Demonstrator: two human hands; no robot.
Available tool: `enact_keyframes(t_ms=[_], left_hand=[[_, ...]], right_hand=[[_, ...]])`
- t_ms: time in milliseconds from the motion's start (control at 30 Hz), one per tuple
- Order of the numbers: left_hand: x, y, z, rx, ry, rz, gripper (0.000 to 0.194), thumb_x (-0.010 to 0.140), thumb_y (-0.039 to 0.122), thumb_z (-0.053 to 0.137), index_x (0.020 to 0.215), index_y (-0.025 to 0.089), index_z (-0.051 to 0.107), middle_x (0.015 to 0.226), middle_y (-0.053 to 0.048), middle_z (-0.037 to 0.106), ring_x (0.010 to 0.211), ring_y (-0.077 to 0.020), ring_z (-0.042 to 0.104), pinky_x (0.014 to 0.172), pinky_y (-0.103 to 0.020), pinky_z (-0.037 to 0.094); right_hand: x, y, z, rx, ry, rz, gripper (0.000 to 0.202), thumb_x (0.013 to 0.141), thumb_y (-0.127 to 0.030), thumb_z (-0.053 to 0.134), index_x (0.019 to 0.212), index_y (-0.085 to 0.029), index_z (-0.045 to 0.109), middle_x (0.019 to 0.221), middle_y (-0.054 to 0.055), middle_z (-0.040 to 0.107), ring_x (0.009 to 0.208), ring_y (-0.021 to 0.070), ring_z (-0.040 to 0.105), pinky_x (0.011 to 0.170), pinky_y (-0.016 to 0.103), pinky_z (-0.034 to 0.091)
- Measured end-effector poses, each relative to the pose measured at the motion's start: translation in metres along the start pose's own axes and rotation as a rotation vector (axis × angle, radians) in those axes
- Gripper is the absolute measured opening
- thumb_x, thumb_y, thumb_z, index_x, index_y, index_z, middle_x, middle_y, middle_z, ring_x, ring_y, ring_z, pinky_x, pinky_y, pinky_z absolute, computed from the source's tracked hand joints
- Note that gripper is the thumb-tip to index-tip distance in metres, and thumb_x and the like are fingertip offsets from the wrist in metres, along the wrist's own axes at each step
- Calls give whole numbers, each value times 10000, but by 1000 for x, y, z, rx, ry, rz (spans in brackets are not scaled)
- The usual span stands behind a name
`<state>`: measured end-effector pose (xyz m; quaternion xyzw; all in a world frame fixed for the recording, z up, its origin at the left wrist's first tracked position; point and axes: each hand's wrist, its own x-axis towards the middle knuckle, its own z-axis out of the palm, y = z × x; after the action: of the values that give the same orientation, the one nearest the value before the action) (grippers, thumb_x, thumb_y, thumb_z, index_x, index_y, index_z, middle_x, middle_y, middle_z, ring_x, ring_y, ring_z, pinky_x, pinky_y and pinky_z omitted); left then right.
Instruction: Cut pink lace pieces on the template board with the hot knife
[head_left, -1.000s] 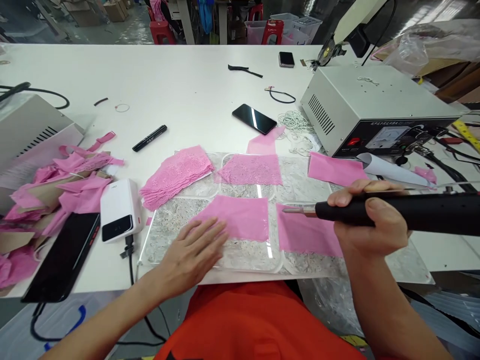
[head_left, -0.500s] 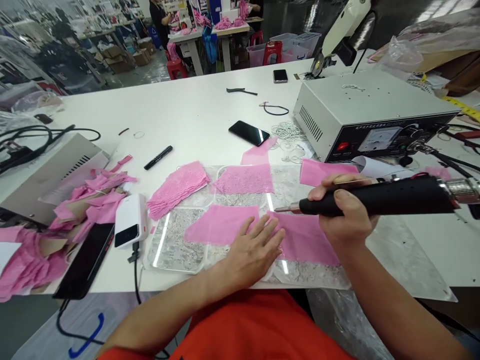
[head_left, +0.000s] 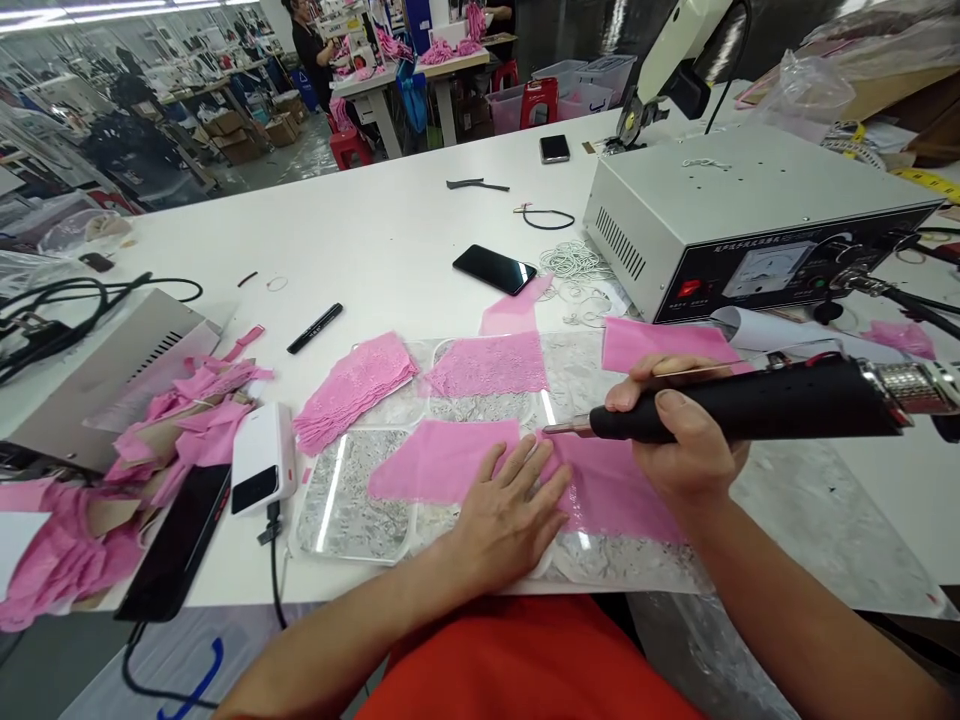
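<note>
My right hand [head_left: 686, 430] is wrapped around a black handheld ultrasonic cutter [head_left: 780, 400] with a cable at its back end. Its narrow metal tip points left and meets the pink fabric near my left fingertips. My left hand [head_left: 510, 515] lies flat with fingers spread, pressing on the pink fabric. One fabric piece [head_left: 439, 462] extends to the left of that hand, and a broader pink piece [head_left: 619, 490] spreads to its right, partly under the right hand. Beneath them is a clear template [head_left: 360, 500] on a grey marbled sheet [head_left: 802, 510].
A stack of pink lace pieces [head_left: 356, 390] lies at left, beside a white power bank [head_left: 262, 460] and pink scraps [head_left: 187, 400]. A grey generator box [head_left: 750, 220] stands back right. A black phone [head_left: 495, 269] and a marker [head_left: 315, 328] rest on the white table.
The cutter's tip has shifted slightly left and down, onto the fabric by my left fingertips. My left hand stays flat in about the same place. The camera view has tilted slightly.
</note>
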<state>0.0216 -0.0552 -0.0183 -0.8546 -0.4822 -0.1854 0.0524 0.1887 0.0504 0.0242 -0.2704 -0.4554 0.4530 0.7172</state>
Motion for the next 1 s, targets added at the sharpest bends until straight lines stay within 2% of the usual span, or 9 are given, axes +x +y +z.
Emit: enact_keyframes(t_ms=[367, 533, 800, 933, 1000], left_hand=[[0, 1, 1, 8, 18, -3, 413, 1043, 396, 511, 1391, 194, 603, 1432, -134, 625, 1382, -300, 537, 1111, -481, 442], [1, 1, 1, -3, 30, -5, 416, 1040, 404, 517, 1386, 190, 602, 1419, -137, 631, 1371, -305, 545, 1094, -483, 449], [2, 1, -2, -17, -12, -18, 406, 1037, 389, 530, 1389, 198, 597, 1425, -144, 628, 1385, -302, 539, 1101, -486, 462], [1, -1, 0, -19, -6, -13, 406, 1031, 379, 550, 1394, 201, 594, 1447, -146, 612, 1385, -305, 543, 1109, -498, 462], [0, -2, 1, -20, -3, -3, 403, 1030, 370, 555, 1394, 200, 595, 1462, -144, 602, 1388, -312, 542, 1112, -505, 460]], right_hand=[[-2, 4, -3, -27, -33, 4, 147, 755, -313, 695, 877, -242, 654, 850, -7, 637, 579, 125, 616, 595, 334, 568], [-1, 4, -1, -26, -29, 16, 150, 741, -299, 697, 868, -238, 646, 842, -12, 639, 570, 122, 613, 586, 332, 566], [0, 0, 3, -39, -76, -12, 102, 757, -253, 693, 824, -241, 617, 782, -39, 648, 561, 120, 622, 570, 317, 567], [1, -1, 9, -27, -65, -14, 109, 748, -240, 704, 809, -231, 614, 775, -28, 654, 545, 124, 626, 542, 316, 561], [4, -5, 9, -18, -19, -19, 117, 720, -249, 703, 805, -228, 625, 773, -25, 652, 527, 126, 619, 513, 311, 540]])
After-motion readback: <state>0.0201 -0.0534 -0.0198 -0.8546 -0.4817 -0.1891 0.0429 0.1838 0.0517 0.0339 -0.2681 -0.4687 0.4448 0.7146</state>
